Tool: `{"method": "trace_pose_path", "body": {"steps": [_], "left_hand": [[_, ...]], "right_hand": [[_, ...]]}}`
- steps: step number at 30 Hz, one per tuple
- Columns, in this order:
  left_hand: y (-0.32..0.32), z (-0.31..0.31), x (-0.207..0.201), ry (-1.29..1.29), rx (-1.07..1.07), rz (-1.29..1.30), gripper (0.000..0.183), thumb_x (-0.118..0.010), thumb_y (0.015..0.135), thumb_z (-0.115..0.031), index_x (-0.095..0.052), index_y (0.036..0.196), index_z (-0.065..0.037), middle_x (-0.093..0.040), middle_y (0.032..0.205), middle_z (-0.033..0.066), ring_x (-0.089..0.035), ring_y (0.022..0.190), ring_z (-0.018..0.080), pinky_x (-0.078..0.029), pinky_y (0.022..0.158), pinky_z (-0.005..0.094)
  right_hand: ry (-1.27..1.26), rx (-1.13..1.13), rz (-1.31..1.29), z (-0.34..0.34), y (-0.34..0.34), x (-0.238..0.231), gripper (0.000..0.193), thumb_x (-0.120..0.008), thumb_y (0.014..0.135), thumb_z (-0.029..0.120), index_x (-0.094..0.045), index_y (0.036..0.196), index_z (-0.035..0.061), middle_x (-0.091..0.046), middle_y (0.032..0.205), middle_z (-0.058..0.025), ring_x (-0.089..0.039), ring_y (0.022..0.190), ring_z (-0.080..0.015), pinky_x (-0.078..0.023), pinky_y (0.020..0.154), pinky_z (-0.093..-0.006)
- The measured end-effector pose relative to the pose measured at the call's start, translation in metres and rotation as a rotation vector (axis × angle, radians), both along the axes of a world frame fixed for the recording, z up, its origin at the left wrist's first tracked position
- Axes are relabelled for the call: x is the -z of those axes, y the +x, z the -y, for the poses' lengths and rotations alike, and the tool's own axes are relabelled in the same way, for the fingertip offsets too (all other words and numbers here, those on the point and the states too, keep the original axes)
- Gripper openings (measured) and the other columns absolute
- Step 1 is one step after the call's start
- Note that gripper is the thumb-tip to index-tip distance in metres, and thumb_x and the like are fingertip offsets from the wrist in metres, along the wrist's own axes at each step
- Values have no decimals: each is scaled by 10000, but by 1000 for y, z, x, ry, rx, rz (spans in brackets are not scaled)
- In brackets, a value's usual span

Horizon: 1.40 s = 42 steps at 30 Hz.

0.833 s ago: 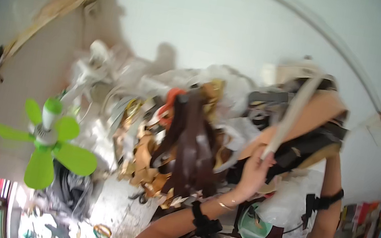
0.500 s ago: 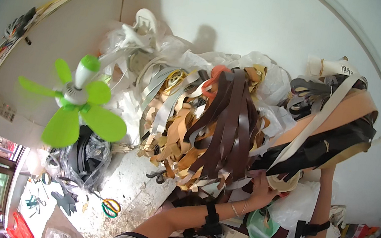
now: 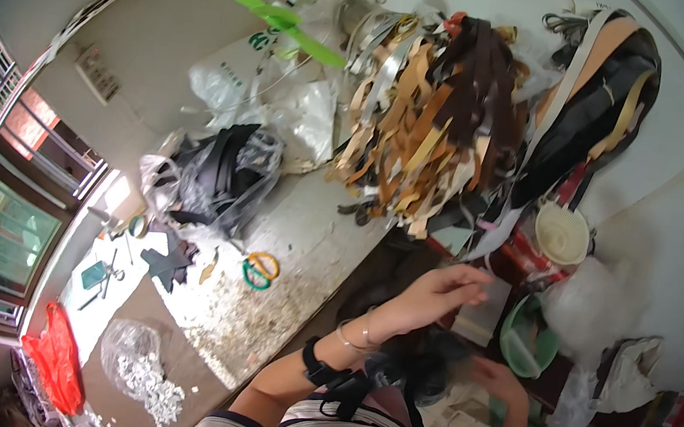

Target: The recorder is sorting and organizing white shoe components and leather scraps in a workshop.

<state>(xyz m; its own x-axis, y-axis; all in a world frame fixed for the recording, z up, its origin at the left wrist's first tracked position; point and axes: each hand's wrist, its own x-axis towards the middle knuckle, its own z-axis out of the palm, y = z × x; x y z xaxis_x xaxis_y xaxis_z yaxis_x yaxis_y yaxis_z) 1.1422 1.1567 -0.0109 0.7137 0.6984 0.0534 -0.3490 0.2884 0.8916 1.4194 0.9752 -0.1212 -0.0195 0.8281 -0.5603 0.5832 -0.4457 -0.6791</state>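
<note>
My left hand [image 3: 437, 293] is raised in front of me, a bracelet and a black strap on its wrist. Its fingertips close on the top edge of a flat grey sheet [image 3: 482, 314]. My right hand [image 3: 502, 377] is lower and blurred, just below that sheet and above a dark tangle [image 3: 416, 364] at my chest; whether it holds anything is unclear. Above both hands hangs a thick bundle of brown, tan and black leather strips [image 3: 438, 113], well clear of my fingers.
A speckled workbench [image 3: 297, 269] runs to my left with yellow-and-green scissors [image 3: 261, 270], black plastic bags [image 3: 214, 171], a bag of white pieces [image 3: 143, 365] and a red bag [image 3: 55, 356]. A green fan [image 3: 280, 11] hangs overhead. A green bowl [image 3: 524, 336] and a white bucket [image 3: 562, 235] sit at right.
My left hand has come down from the hanging strips to chest height. My right arm has dropped from the upper right to below the sheet. The view has tilted down toward the workbench.
</note>
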Motion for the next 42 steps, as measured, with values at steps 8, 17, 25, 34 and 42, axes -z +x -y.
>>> {"method": "trace_pose_path", "body": {"steps": [8, 17, 25, 34, 42], "left_hand": [[-176, 135, 32, -459, -273, -81, 289, -498, 936, -127, -531, 1198, -11, -614, 1062, 79, -579, 969, 150, -451, 879, 269], [-398, 246, 58, -359, -1386, -112, 360, -560, 887, -158, -516, 1207, 0, -596, 887, 41, -561, 823, 119, -444, 810, 266], [-534, 396, 43, -282, -1855, -181, 344, -584, 890, -112, -510, 1215, -22, -590, 932, 23, -558, 860, 99, -441, 798, 216], [-548, 476, 44, -408, -2050, -376, 228, -542, 930, -148, -562, 1132, -46, -595, 899, -2, -570, 817, 69, -464, 761, 191], [-487, 514, 12, -531, -2225, -531, 212, -543, 926, -144, -578, 1100, -27, -619, 889, 17, -591, 826, 92, -490, 774, 229]], "right_hand": [[-157, -245, -33, 67, -92, 10, 424, -613, 866, 186, -526, 1267, 78, -652, 1010, -88, -607, 882, -156, -478, 783, -286], [8, -424, 152, 19, -235, -9, 408, -584, 855, 224, -536, 1242, 101, -646, 974, -172, -628, 869, -300, -493, 724, -374], [282, -833, 204, -2, -357, 33, 387, -555, 834, 220, -557, 1188, 63, -621, 1064, -178, -595, 959, -338, -479, 820, -407], [123, -1131, 148, -14, -443, 49, 402, -550, 818, 224, -559, 1191, 76, -619, 1056, -185, -586, 974, -349, -475, 824, -428], [91, -1427, 201, -50, -499, 67, 376, -547, 814, 234, -566, 1175, 129, -628, 1016, -176, -585, 953, -359, -476, 794, -449]]}}
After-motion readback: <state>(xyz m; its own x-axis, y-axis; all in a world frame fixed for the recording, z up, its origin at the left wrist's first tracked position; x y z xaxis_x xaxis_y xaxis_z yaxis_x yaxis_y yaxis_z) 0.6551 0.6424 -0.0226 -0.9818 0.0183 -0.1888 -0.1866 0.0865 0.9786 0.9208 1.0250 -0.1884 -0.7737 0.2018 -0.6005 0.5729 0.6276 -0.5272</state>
